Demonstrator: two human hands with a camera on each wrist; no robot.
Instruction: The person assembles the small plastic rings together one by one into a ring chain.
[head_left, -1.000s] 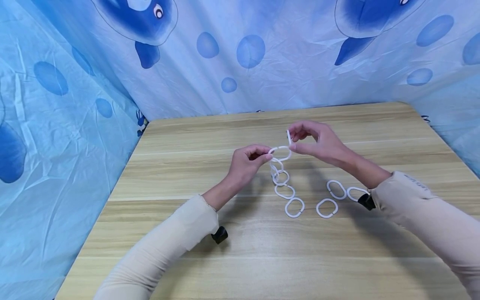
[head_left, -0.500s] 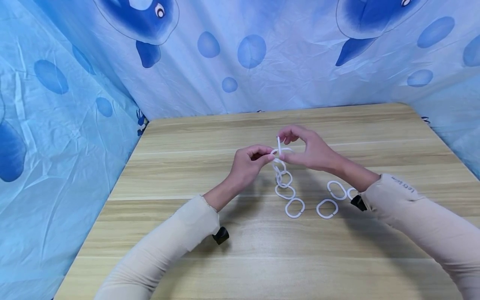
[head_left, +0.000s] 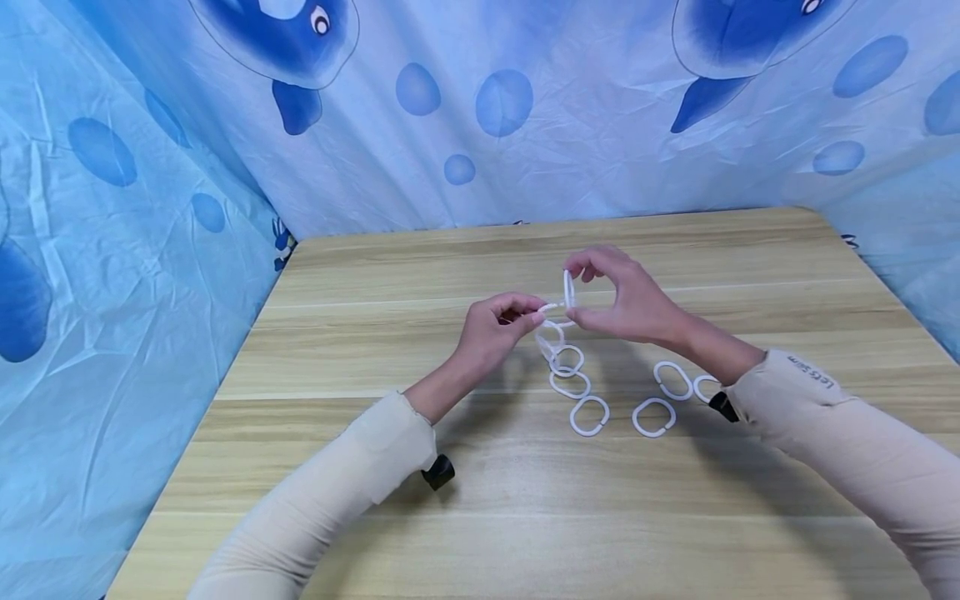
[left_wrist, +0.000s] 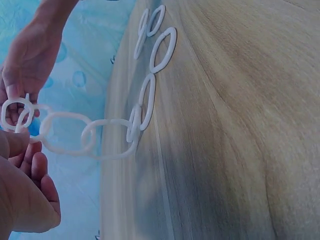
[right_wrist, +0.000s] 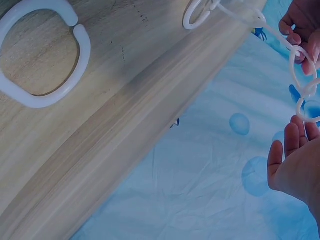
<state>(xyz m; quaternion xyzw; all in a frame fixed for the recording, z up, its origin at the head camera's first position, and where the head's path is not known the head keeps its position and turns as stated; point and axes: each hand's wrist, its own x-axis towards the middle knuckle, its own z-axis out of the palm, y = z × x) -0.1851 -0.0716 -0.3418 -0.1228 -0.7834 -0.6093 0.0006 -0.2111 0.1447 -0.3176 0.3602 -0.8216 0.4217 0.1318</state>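
My left hand pinches a white plastic C-shaped link between thumb and fingers. From it a chain of several linked white pieces hangs down to the tabletop. My right hand holds another white link upright, thumb below and fingertips above. In the left wrist view this link overlaps the one in my left hand, and in the right wrist view the two look hooked together. At the chain's lower end one link lies flat, touching its neighbour; whether they are joined, I cannot tell.
Three separate white links lie right of the chain: one nearer me, one behind it, and one partly hidden by the right wrist camera. Beyond the wooden tabletop hangs a blue sea-print curtain.
My right hand has moved left with its link, then slightly back right and up. The held link has turned to overlap the chain's top link. My left hand has barely moved.
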